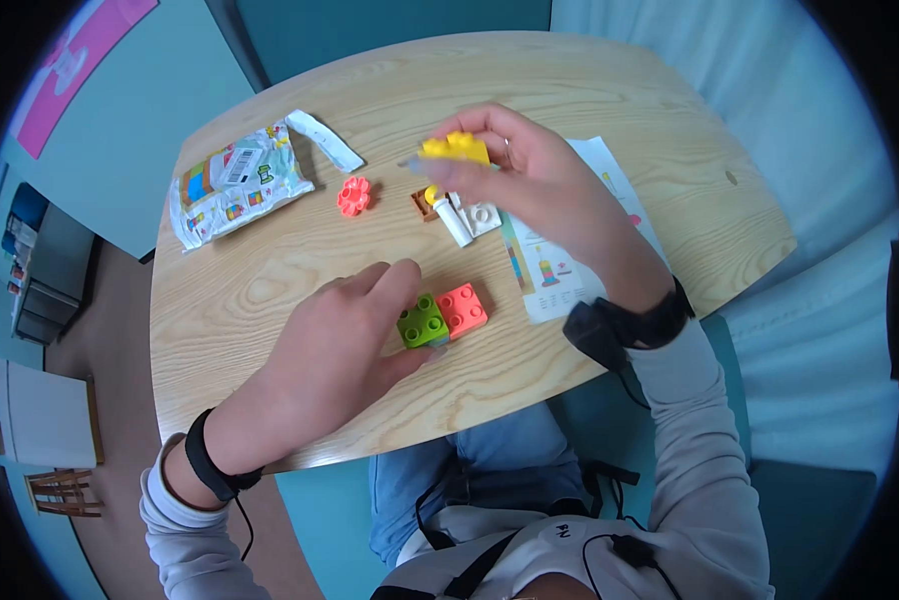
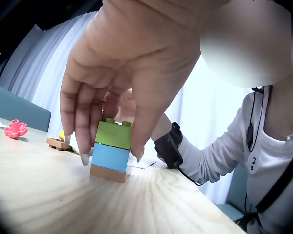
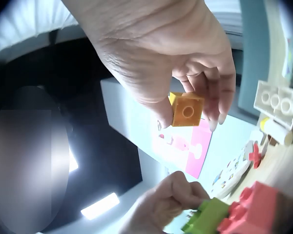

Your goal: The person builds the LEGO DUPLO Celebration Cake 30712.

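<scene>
In the head view, my left hand (image 1: 320,350) grips a stack topped by a green brick (image 1: 423,322), and a coral-red brick (image 1: 463,312) sits right beside it. The left wrist view shows that stack between the thumb and fingers of the left hand (image 2: 132,58): green brick (image 2: 114,134), blue brick (image 2: 110,157), brown brick (image 2: 107,173) at the bottom. My right hand (image 1: 545,180) pinches a yellow brick (image 1: 457,150) above the table. Its hollow underside faces the right wrist view, where the brick (image 3: 187,110) is held by the thumb and fingers.
Beyond the stack lie a coral flower piece (image 1: 354,196), a brown piece (image 1: 424,207), a white tube (image 1: 454,222) with a yellow end and a white brick (image 1: 484,218). A printed packet (image 1: 240,185) and torn strip (image 1: 327,141) are far left; an instruction sheet (image 1: 550,275) lies right.
</scene>
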`<action>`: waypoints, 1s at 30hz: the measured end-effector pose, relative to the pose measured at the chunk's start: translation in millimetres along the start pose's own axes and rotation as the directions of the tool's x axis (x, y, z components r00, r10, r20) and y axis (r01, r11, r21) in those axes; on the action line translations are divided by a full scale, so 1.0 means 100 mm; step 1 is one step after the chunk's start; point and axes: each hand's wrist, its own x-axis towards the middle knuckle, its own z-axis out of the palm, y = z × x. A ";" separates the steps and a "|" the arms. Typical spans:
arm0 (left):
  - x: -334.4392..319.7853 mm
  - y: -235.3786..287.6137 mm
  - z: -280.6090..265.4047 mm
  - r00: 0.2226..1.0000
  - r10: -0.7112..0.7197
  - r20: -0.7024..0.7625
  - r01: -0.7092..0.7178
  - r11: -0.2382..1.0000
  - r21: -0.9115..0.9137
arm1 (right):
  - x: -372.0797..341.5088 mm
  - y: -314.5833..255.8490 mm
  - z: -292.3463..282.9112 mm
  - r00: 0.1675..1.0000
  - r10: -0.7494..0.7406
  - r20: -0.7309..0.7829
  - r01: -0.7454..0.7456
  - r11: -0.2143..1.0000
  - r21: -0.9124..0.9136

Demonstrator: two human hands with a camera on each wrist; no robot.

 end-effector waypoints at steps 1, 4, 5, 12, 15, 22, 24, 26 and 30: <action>-0.01 0.00 0.01 1.000 0.022 0.014 -0.022 0.999 0.044 | -0.08 -0.03 0.02 0.999 0.011 -0.036 -0.015 0.992 -0.123; -0.02 0.00 0.02 1.000 0.016 0.017 -0.017 0.998 0.065 | -0.35 -0.13 0.01 0.987 0.115 0.115 -0.077 0.953 -0.293; -0.02 0.00 0.02 1.000 0.017 0.015 -0.018 0.998 0.061 | -0.43 -0.17 0.02 0.955 0.237 0.179 -0.149 0.903 -0.403; -0.01 -0.01 0.02 0.999 0.023 0.023 -0.024 0.999 0.038 | -0.60 0.28 0.09 0.962 -0.120 0.247 0.227 0.854 -0.469; 0.00 -0.03 0.01 0.999 0.032 0.023 -0.033 0.999 0.031 | -0.59 0.38 0.10 0.972 -0.125 0.200 0.194 0.907 -0.374; 0.02 -0.03 -0.03 0.998 0.039 0.042 -0.039 0.999 0.005 | -0.59 0.26 0.13 0.953 -0.108 0.282 0.240 0.838 -0.490; 0.03 -0.03 -0.04 0.997 0.054 0.049 -0.054 0.998 0.013 | -0.57 0.21 0.14 0.937 -0.192 0.292 0.331 0.754 -0.568; 0.05 -0.04 -0.05 0.996 0.068 0.055 -0.069 0.997 0.021 | -0.54 0.08 0.15 0.939 -0.111 0.324 0.299 0.727 -0.618; 0.05 -0.03 -0.06 0.994 0.082 0.075 -0.087 0.993 0.075 | -0.53 -0.03 0.20 0.949 -0.001 0.315 0.230 0.685 -0.691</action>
